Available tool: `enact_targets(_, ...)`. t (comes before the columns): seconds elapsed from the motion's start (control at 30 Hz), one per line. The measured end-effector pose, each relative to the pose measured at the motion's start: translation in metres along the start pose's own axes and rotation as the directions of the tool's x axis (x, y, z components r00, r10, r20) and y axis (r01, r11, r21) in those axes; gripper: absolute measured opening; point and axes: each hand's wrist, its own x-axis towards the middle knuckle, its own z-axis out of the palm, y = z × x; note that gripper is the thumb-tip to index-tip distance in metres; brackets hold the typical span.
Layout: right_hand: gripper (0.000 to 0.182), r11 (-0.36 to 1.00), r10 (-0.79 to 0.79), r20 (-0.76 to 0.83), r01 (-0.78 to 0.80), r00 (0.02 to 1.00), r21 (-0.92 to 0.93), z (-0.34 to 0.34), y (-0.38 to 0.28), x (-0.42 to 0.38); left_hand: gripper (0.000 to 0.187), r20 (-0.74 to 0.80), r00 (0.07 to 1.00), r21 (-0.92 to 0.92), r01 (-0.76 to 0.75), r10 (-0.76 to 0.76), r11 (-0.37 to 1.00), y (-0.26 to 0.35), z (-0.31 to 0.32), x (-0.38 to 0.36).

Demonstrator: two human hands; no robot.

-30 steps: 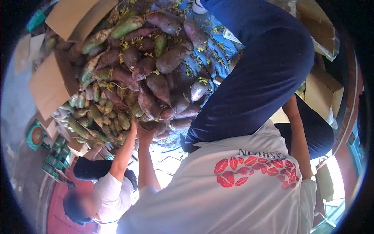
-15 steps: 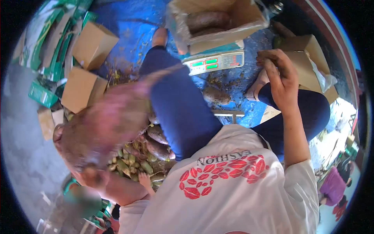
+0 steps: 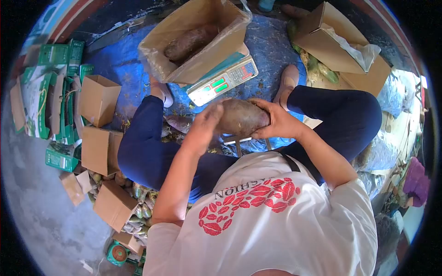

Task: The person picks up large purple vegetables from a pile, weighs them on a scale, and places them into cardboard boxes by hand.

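A large brown sweet potato with a purplish end is held level between my hands, above the ground and just in front of the scale. My left hand grips its left end, the fingers slightly blurred. My right hand wraps round the right end. Beyond it stands a digital scale with green lit displays and a keypad. On the scale sits a plastic-lined cardboard box, in which one big sweet potato is visible.
Empty cardboard boxes and green cartons line the left side. Several small tubers lie behind my left leg. Another open box stands at the right, on a blue tarp.
My left hand has brought the large sweet potato from the left to the middle. My right hand has come inward and taken its other end. The head view has turned.
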Motion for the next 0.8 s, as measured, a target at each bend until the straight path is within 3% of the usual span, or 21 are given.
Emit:
enact_targets(0.1,0.082,0.903,0.219,0.068,-0.229,0.973,0.364,-0.007,0.02,-0.003,0.041,-0.092,0.985,0.394,-0.097,0.144,0.914,-0.009,-0.008,0.016)
enact_targets(0.13,0.081,0.827,0.275,0.094,-0.286,0.957,0.483,-0.009,0.026,-0.005,0.036,-0.117,0.993,0.176,0.009,0.011,0.984,-0.007,-0.008,0.019)
enact_targets(0.23,0.066,0.712,0.302,0.105,-0.297,0.947,0.636,-0.014,0.043,-0.008,0.031,-0.045,0.99,0.259,-0.116,0.132,0.959,-0.006,-0.005,0.024)
enact_targets(0.47,0.064,0.622,0.316,0.175,-0.343,0.932,0.704,-0.021,0.062,-0.008,0.014,-0.075,0.99,0.419,-0.077,0.119,0.905,-0.003,0.001,0.034)
enact_targets(0.57,0.062,0.582,0.322,0.211,-0.369,0.923,0.724,-0.021,0.059,-0.009,0.013,-0.05,0.979,0.504,-0.147,0.199,0.851,-0.008,-0.001,0.038)
enact_targets(0.67,0.062,0.557,0.343,0.232,-0.396,0.91,0.73,-0.022,0.065,-0.01,0.011,-0.101,0.979,0.603,-0.082,0.179,0.793,-0.014,-0.001,0.046)
enact_targets(0.77,0.06,0.517,0.348,0.262,-0.417,0.9,0.748,-0.023,0.064,-0.009,0.011,-0.051,0.936,0.887,-0.116,0.347,0.446,-0.028,-0.003,0.051)
enact_targets(0.8,0.057,0.519,0.354,0.253,-0.414,0.9,0.748,-0.023,0.063,-0.008,0.017,-0.135,0.968,0.744,-0.042,0.212,0.667,-0.029,-0.006,0.051)
